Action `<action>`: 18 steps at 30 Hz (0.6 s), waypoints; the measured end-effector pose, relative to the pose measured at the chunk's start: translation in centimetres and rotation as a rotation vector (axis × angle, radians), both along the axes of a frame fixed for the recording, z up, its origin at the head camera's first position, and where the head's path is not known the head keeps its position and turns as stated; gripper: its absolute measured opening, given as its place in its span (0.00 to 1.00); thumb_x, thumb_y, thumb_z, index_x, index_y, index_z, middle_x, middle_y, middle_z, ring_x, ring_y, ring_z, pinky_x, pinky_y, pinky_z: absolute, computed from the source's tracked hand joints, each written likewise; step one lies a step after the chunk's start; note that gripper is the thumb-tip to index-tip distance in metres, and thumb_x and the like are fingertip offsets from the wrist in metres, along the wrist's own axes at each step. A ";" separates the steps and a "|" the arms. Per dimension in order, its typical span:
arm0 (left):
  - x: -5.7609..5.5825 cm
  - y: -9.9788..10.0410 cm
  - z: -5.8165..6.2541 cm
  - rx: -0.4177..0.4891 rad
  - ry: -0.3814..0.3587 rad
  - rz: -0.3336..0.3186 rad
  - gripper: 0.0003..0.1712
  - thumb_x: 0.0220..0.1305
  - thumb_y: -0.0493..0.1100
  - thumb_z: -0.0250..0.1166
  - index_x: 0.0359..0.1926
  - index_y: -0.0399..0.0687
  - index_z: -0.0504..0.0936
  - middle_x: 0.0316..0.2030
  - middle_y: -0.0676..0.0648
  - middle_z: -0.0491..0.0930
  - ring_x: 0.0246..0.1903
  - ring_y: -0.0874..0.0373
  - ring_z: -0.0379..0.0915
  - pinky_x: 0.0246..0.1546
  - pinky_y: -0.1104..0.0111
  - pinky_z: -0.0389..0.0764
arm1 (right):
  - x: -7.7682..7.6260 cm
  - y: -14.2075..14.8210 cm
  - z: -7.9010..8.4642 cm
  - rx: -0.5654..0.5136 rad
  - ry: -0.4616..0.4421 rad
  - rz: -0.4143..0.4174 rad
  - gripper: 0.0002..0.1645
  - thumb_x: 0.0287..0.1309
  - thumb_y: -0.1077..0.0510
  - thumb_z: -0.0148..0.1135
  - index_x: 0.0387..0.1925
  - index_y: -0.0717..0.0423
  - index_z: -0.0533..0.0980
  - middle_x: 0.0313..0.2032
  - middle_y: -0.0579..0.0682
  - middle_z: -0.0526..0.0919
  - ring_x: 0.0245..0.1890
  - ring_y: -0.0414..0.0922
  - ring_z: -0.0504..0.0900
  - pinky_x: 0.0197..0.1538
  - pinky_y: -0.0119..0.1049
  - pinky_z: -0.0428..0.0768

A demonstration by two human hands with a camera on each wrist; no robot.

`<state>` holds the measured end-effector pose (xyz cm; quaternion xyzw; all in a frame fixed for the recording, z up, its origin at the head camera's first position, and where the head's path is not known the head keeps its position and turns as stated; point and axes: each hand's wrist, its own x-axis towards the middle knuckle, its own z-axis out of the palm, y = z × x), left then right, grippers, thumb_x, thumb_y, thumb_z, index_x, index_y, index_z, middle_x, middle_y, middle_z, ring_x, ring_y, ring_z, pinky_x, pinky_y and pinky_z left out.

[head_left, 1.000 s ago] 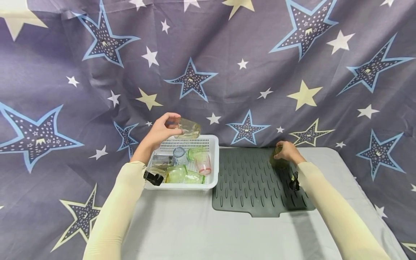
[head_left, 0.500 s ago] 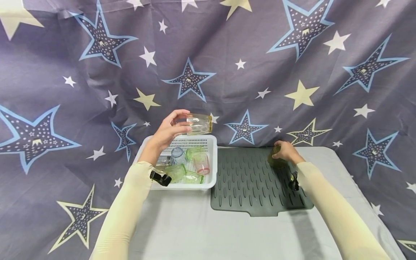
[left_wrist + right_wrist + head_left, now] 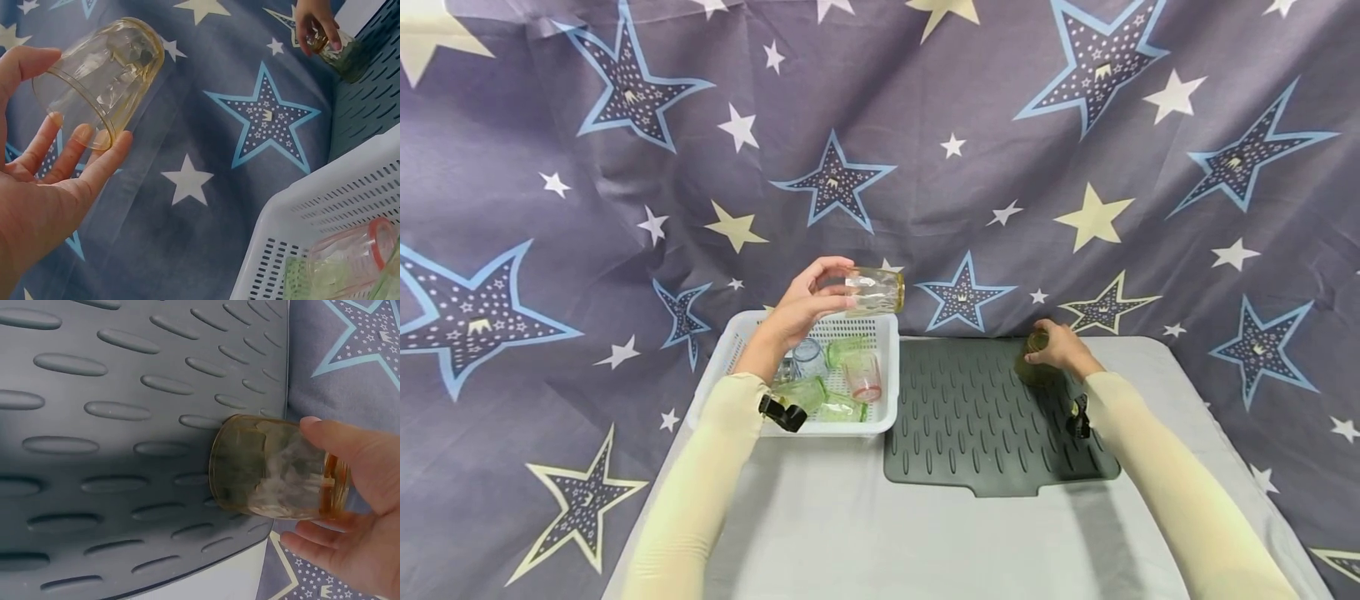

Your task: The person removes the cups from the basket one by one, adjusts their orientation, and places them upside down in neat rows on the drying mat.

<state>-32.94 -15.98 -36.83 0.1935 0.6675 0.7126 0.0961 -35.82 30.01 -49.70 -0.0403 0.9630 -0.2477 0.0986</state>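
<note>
My left hand (image 3: 808,304) holds a clear yellowish drinking glass (image 3: 103,81) by its rim end, thumb on one side and fingers on the other. The glass lies tilted sideways in the air above the basket's far right side, its amber base toward the right. At the back right of the dark drying mat (image 3: 962,417), my right hand (image 3: 1062,347) grips an amber-tinted glass (image 3: 275,465) near its base. That glass stands upside down, rim on the ridged mat in the right wrist view.
A white perforated basket (image 3: 891,392) left of the mat holds several glasses, among them a pink glass (image 3: 863,377), a blue glass (image 3: 808,358) and a green glass (image 3: 842,408). A star-patterned curtain (image 3: 925,192) hangs right behind the table (image 3: 887,533).
My left hand has carried its glass rightward over the basket and turned it so the base points right. The right hand stays on its glass at the mat's back corner.
</note>
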 end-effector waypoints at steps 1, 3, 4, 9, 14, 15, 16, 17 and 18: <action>0.1 0.1 0.0 -0.005 -0.001 0.000 0.31 0.64 0.27 0.64 0.66 0.49 0.70 0.57 0.52 0.73 0.53 0.56 0.75 0.50 0.67 0.82 | 0.0 0.1 0.0 0.001 -0.001 -0.002 0.48 0.61 0.53 0.70 0.74 0.68 0.58 0.68 0.79 0.61 0.69 0.75 0.60 0.66 0.70 0.66; 0.1 0.4 0.1 -0.013 0.001 0.004 0.31 0.63 0.28 0.64 0.65 0.50 0.71 0.57 0.52 0.73 0.54 0.55 0.74 0.49 0.67 0.82 | 0.0 0.4 0.0 0.004 -0.002 -0.003 0.50 0.61 0.52 0.70 0.74 0.68 0.56 0.69 0.79 0.60 0.69 0.75 0.59 0.67 0.71 0.66; 0.1 0.5 0.1 -0.013 0.001 0.007 0.31 0.62 0.27 0.64 0.64 0.51 0.71 0.57 0.52 0.73 0.54 0.54 0.73 0.49 0.67 0.82 | 0.0 0.5 0.1 0.002 0.003 -0.002 0.50 0.60 0.52 0.70 0.74 0.68 0.56 0.69 0.79 0.61 0.69 0.75 0.60 0.67 0.70 0.66; 0.1 0.9 0.1 0.000 0.004 0.014 0.31 0.61 0.27 0.65 0.63 0.51 0.72 0.56 0.52 0.73 0.55 0.51 0.72 0.48 0.68 0.82 | -0.2 0.7 0.9 -0.034 0.027 0.031 0.53 0.59 0.49 0.71 0.75 0.70 0.55 0.70 0.77 0.61 0.69 0.74 0.62 0.68 0.69 0.66; 0.1 1.2 -0.1 0.019 0.001 0.017 0.31 0.59 0.26 0.66 0.62 0.52 0.73 0.55 0.52 0.73 0.52 0.54 0.73 0.47 0.69 0.82 | -0.4 0.4 2.9 -0.100 0.079 0.049 0.52 0.61 0.47 0.70 0.74 0.70 0.56 0.71 0.75 0.60 0.70 0.73 0.62 0.68 0.69 0.66; 0.1 1.3 -0.1 0.021 0.000 0.017 0.32 0.59 0.26 0.66 0.62 0.51 0.73 0.55 0.52 0.73 0.51 0.55 0.73 0.47 0.69 0.81 | -0.3 0.2 3.5 -0.116 0.095 0.050 0.51 0.61 0.47 0.70 0.74 0.70 0.57 0.71 0.75 0.61 0.69 0.72 0.63 0.67 0.69 0.67; 0.1 1.4 -0.1 0.023 -0.001 0.017 0.32 0.59 0.26 0.66 0.62 0.51 0.73 0.54 0.51 0.72 0.51 0.55 0.73 0.47 0.69 0.81 | -0.2 0.0 4.1 -0.136 0.109 0.050 0.50 0.61 0.47 0.70 0.74 0.68 0.58 0.71 0.75 0.62 0.69 0.71 0.63 0.67 0.68 0.68; 0.1 1.4 -0.1 0.020 -0.001 0.018 0.32 0.59 0.27 0.66 0.62 0.52 0.73 0.55 0.51 0.72 0.51 0.55 0.73 0.47 0.69 0.81 | -0.1 -0.3 4.8 -0.159 0.119 0.047 0.50 0.61 0.47 0.69 0.74 0.67 0.59 0.70 0.75 0.63 0.69 0.70 0.64 0.67 0.67 0.69; 0.1 1.5 -0.1 0.015 -0.001 0.019 0.32 0.59 0.27 0.66 0.62 0.52 0.73 0.55 0.51 0.72 0.51 0.55 0.73 0.48 0.69 0.81 | 0.0 -0.6 5.6 -0.192 0.126 0.045 0.49 0.62 0.47 0.69 0.74 0.66 0.60 0.70 0.75 0.64 0.70 0.70 0.65 0.68 0.67 0.68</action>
